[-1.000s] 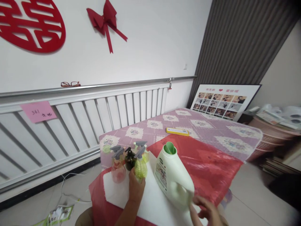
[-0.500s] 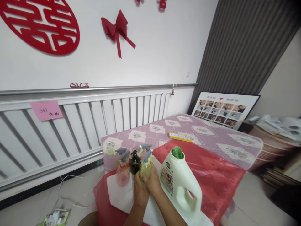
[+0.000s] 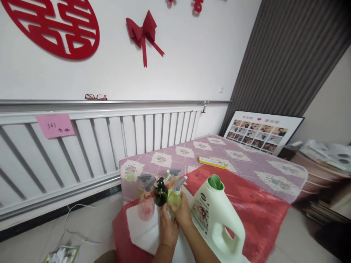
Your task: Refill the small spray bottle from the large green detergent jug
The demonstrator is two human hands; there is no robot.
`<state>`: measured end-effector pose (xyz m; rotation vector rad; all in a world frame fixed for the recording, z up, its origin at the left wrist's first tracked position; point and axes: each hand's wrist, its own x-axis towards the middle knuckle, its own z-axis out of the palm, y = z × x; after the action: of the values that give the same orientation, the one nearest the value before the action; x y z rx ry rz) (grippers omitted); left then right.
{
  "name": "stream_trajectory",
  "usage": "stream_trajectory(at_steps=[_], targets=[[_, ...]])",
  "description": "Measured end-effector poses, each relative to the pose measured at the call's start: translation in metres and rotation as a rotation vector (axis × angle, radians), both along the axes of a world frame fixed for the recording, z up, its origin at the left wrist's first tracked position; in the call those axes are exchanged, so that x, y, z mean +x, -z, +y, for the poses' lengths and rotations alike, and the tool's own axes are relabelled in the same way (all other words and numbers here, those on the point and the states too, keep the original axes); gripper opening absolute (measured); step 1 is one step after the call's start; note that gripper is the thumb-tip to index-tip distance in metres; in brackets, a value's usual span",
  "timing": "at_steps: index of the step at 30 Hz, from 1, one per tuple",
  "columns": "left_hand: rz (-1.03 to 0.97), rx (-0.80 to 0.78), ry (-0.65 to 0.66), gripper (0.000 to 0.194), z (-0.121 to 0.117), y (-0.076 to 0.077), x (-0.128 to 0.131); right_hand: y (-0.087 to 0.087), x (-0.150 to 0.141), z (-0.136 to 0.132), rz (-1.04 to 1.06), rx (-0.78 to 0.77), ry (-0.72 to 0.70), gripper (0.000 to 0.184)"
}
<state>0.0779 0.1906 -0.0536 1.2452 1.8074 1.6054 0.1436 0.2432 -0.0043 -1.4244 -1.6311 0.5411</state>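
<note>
Both hands meet at a small yellow-green spray bottle [image 3: 174, 196] with a grey trigger head. My left hand [image 3: 168, 229] grips its lower body from the near side. My right hand [image 3: 183, 213] wraps the bottle from the right, fingers curled around it. Beside it stand a dark green pump bottle [image 3: 160, 193], a pink spray bottle [image 3: 145, 205] and another spray bottle [image 3: 173, 175] behind. A large pale green detergent jug [image 3: 218, 219] with its green spout open stands just right of my right arm. All rest on a white cloth [image 3: 142, 230].
The cloth lies on a red sheet [image 3: 255, 215] over a purple patterned tablecloth [image 3: 241, 157]. A yellow flat case [image 3: 212, 162] lies farther back. A white radiator [image 3: 90, 142] lines the wall. A framed photo collage [image 3: 260, 131] leans at right beside pink baskets [image 3: 315, 164].
My right hand left the jug's side and came onto the yellow-green spray bottle, joining my left hand. The view has tilted and shifted slightly.
</note>
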Motion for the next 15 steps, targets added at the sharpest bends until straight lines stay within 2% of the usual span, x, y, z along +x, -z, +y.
stream_trajectory(at_steps=[9,15], targets=[[0.005,-0.003,0.021,0.058,0.0005,0.0019,-0.0009,0.0037,-0.0028,-0.0020,0.001,-0.038,-0.003,0.071],[0.010,0.002,0.000,0.052,-0.0004,-0.0008,-0.0002,0.0063,-0.0001,-0.0018,0.019,-0.041,0.004,0.077]])
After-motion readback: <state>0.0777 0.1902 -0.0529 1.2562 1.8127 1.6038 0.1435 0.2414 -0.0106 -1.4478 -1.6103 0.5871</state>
